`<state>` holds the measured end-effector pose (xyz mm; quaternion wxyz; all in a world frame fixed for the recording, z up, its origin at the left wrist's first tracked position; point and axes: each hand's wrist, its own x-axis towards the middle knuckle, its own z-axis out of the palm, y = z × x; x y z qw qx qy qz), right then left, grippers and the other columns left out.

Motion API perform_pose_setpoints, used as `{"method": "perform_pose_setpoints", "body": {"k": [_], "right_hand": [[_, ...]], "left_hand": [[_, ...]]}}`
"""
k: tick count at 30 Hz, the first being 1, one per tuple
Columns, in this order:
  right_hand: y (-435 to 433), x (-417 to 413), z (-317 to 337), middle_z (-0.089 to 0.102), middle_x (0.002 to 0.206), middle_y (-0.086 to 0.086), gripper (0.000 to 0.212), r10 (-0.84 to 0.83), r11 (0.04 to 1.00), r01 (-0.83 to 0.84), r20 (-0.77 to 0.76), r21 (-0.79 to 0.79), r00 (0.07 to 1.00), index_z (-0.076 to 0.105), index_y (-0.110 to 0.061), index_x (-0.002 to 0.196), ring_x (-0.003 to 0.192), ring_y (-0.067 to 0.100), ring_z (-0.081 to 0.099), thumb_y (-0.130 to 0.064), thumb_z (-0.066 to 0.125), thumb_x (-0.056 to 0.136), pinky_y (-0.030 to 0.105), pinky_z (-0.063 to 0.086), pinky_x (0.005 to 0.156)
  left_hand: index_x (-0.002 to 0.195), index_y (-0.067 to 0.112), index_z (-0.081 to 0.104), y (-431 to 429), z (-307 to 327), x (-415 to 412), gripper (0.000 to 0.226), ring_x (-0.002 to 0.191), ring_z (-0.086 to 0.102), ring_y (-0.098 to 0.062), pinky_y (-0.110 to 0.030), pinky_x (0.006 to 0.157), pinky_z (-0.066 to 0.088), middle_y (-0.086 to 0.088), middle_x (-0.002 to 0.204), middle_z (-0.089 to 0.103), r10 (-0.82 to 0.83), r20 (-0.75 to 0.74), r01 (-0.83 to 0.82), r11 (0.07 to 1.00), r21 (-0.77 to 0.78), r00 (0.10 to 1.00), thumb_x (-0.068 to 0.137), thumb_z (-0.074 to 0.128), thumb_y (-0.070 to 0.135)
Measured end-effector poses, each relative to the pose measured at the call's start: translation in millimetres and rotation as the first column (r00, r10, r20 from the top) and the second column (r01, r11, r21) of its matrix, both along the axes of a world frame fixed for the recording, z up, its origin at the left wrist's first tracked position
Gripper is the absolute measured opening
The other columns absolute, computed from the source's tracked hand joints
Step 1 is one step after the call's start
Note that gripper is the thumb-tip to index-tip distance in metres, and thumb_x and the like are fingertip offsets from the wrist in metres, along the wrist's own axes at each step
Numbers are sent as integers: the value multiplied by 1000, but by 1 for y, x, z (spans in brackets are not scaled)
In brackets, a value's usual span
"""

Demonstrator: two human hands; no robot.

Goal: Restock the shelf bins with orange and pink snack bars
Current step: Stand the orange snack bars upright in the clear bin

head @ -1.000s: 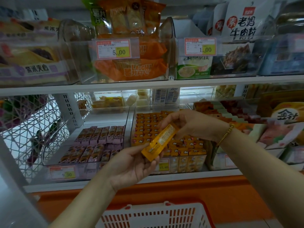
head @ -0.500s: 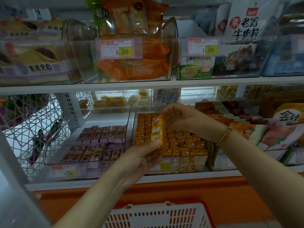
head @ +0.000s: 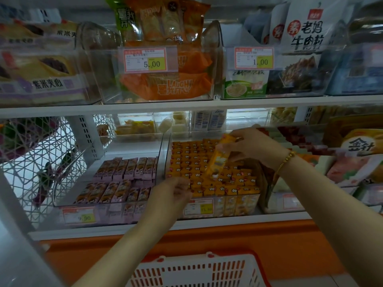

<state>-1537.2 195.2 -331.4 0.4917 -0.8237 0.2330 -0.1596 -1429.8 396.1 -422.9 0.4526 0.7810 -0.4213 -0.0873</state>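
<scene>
A person's two bare arms reach toward a white metal shelf (head: pixel 145 226) in a shop. The right hand (head: pixel 255 146), with a gold bead bracelet (head: pixel 285 162) at the wrist, pinches the far end of a long orange snack bar in a shiny wrapper (head: pixel 216 160), fingers curled round it. The bar is tilted, its near end pointing down at the rows of matching bars packed upright in a clear plastic bin of orange bars (head: pixel 238 201). The left hand (head: pixel 172 193) hovers at that bin's near left corner, fingers loosely curled, nothing visibly in them. Just left stands a clear plastic bin of pink snack bars (head: pixel 116 210), partly filled. A red and white plastic basket (head: pixel 196 270) sits near, below the shelf
</scene>
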Motion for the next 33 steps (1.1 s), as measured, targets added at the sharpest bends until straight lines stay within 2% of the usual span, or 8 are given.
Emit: {"method": "perform_pose_setpoints", "body": {"k": [3,5,7,13,19,23,27,33], "right_hand": [[-30,-13,0,70,82,8,31,-227,919,210,-11,-334,974,66,-4,85,77,20,69,-33,73,79,36,58,74],[-41,-23,1,65,75,9,35,-298,796,261,21,-546,954,64,0,82,65,16,59,-35,71,82,29,49,60],[-46,-29,-1,58,70,5,31,-301,732,269,57,-626,952,63,-1,80,62,13,50,-31,71,82,24,39,55],[-47,-21,-8,63,90,5,33,-266,673,295,150,-678,952,60,-13,101,83,20,58,-26,77,76,32,49,74],[-47,-8,-19,57,102,8,38,-260,626,141,-34,-767,965,61,-18,111,98,26,55,-27,76,77,27,42,79],[-43,3,-31,59,110,9,32,-307,595,25,-199,-804,931,62,-12,116,103,24,57,-19,67,85,34,50,88],[-42,7,-40,64,108,9,25,-397,525,-49,-295,-850,869,67,-7,105,98,20,61,-4,45,94,25,48,80],[-46,16,-52,64,108,12,23,-462,450,-109,-335,-886,821,63,-3,103,101,24,61,0,41,94,29,48,79]], "left_hand": [[135,19,48,4,-4,5,42,120,46,-7,-14,98,34,4,134,51,-50,224,19,990,137,973,94,56,19],[145,21,32,3,-3,3,54,137,30,-10,-17,108,21,5,151,31,-122,259,54,965,255,958,96,52,24],[150,22,21,1,-4,-2,60,143,17,-11,-19,112,13,5,156,19,-166,286,59,935,349,944,97,49,29],[151,22,16,-4,-8,-7,63,143,15,-12,-21,113,14,4,156,17,-194,349,35,909,415,917,98,46,35],[149,24,21,0,-3,-6,59,142,18,-11,-20,112,15,6,155,22,-205,319,65,914,400,925,98,47,32],[149,23,25,1,-2,-6,56,142,19,-11,-20,112,15,5,155,23,-199,294,70,915,397,935,98,47,32],[149,23,25,2,1,-6,55,141,19,-10,-17,109,15,6,154,23,-212,306,75,912,404,928,99,45,31],[148,23,26,3,3,-6,55,139,20,-8,-15,108,15,8,153,25,-222,312,81,909,408,924,98,47,28]]}}
